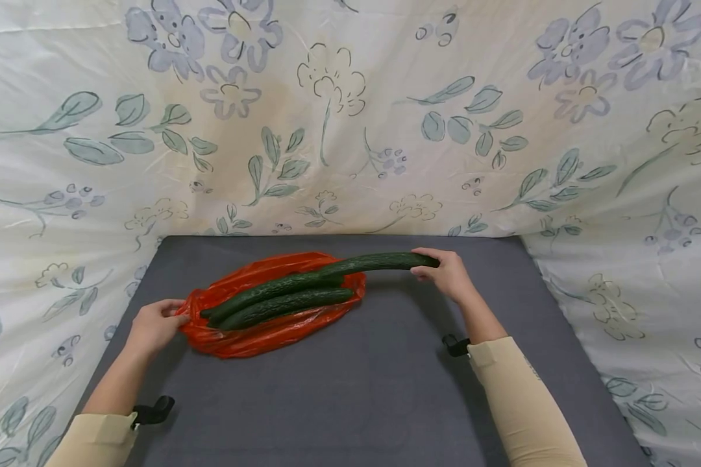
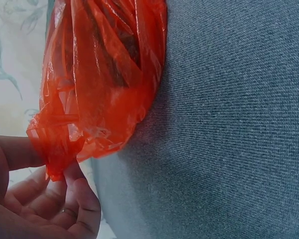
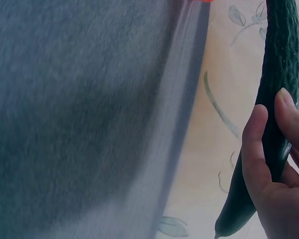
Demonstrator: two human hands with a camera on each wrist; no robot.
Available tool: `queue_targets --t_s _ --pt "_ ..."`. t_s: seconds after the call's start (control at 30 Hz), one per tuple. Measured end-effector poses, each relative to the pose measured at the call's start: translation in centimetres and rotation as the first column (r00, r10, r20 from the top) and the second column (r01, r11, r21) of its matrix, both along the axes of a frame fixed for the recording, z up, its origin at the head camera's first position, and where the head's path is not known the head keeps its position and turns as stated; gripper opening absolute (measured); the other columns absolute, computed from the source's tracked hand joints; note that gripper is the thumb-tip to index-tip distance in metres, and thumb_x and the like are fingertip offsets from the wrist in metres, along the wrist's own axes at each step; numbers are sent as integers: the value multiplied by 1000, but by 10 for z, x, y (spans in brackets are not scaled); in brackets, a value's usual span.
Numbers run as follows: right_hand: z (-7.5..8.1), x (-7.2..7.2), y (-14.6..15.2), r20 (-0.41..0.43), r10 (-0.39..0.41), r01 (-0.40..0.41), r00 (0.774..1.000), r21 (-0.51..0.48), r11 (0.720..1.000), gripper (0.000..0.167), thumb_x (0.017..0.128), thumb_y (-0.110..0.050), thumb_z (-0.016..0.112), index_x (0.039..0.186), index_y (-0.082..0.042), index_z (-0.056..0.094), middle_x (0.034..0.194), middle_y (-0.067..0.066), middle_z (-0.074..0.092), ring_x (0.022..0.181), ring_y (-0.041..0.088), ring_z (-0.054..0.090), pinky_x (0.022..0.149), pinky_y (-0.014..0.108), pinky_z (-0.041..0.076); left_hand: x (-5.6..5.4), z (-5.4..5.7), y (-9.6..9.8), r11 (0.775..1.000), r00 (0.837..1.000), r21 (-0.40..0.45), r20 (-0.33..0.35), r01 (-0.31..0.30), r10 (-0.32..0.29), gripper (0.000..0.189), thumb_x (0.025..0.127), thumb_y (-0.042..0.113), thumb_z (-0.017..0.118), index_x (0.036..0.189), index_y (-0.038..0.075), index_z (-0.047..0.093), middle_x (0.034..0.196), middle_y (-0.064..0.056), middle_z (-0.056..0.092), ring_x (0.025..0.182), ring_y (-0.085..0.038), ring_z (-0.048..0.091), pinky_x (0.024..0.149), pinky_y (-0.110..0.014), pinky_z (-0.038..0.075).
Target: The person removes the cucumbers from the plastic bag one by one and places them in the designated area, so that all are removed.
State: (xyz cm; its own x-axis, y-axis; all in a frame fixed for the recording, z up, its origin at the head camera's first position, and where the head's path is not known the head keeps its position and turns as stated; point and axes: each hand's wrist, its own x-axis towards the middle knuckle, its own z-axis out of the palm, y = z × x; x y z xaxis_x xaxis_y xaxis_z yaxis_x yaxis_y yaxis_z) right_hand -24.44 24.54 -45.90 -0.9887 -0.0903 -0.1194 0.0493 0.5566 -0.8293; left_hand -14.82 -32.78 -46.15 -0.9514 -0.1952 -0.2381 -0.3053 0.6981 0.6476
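Nearest, at the bottom of the head view, tan sleeves with black wrist bands. Just beyond, in the left hand, pinched between thumb and fingers, the gathered end of a red plastic bag, seen close up in the left wrist view. Treat that pinch as the anchor: firm enough to stop the bag sliding over the grey tabletop, yet gentle enough to spare the thin film. Inside the bag, side by side and showing through its gaping upper side, dark green cucumbers, at least two; hard to count exactly under the overlap. Best not to drag across them; lift slightly to avoid snagging the rim or rolling them loose. Farther back, one long cucumber, reaching over the bag's right end, its inner tip hard to make out against the others, its outer part raised off the tabletop and gripped in the right hand, thumb and fingers wrapped round it just short of the tip. With so much length unsupported, probably wise to move it along its own line, without bending or twisting; into the bag or out, cannot tell from this pose. Farthest, behind the table's back edge, floral cloth.
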Motion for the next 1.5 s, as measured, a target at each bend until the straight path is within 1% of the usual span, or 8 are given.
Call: queue_targets --t_s 0.17,0.27,0.4,0.6,0.97,1.17,1.37,1.5 --pt "-1 -4 11 15 -9 9 1000 4 1000 53 89 -29 77 140 -25 62 109 13 75 98 35 73 66 41 45 0 0 1 1000 1000 -2 1 -2 2 44 98 18 61 134 -7 57 115 -27 64 95 -33 59 67 -32 47" --pt "1 -5 17 29 -21 22 999 -16 1000 54 90 -26 77 141 -23 61 113 14 73 100 36 73 80 50 51 -1 0 1 1000 1000 1 -3 0 0 44 98 17 61 134 -8 57 115 -27 64 95 -34 59 67 -32 47" --pt "1 -7 26 48 -34 36 998 -39 999 54 90 -22 76 142 -21 60 122 16 69 102 36 72 95 58 50 -2 2 3 1000 1000 2 -1 3 -3 44 97 18 60 134 -7 58 114 -27 65 95 -33 60 67 -31 47" --pt "1 -9 38 40 -43 44 998 -40 998 57 89 -23 77 143 -17 59 127 19 65 99 35 73 93 57 52 -3 4 5 1000 1000 2 17 -1 1 44 98 18 61 134 -7 57 115 -27 65 96 -34 60 68 -32 47" --pt "1 -13 62 43 -72 73 996 -26 997 56 90 -20 76 144 -19 58 129 20 65 102 36 72 98 56 50 -2 3 4 1000 1000 2 14 3 -3 45 98 18 60 134 -8 56 112 -26 66 94 -33 59 67 -32 46" --pt "-4 -13 77 41 -100 101 994 -15 995 58 90 -22 77 144 -18 58 131 22 64 101 34 73 97 55 51 -2 1 3 1000 1000 0 8 -14 13 44 98 17 60 134 -8 57 112 -26 66 93 -32 60 66 -32 46" --pt "-8 -12 86 56 -128 129 990 -19 991 57 91 -19 76 144 -16 58 139 22 58 106 38 71 96 53 52 0 1 2 1000 1000 0 2 -11 11 43 97 16 60 133 -8 57 113 -26 66 93 -32 59 66 -31 46" --pt "-11 -15 91 52 -137 138 989 -11 990 58 90 -19 76 144 -14 57 141 24 55 103 33 73 92 52 55 2 1 0 1000 1000 -1 5 -7 7 44 97 16 60 134 -8 57 112 -26 66 94 -33 59 66 -32 46"
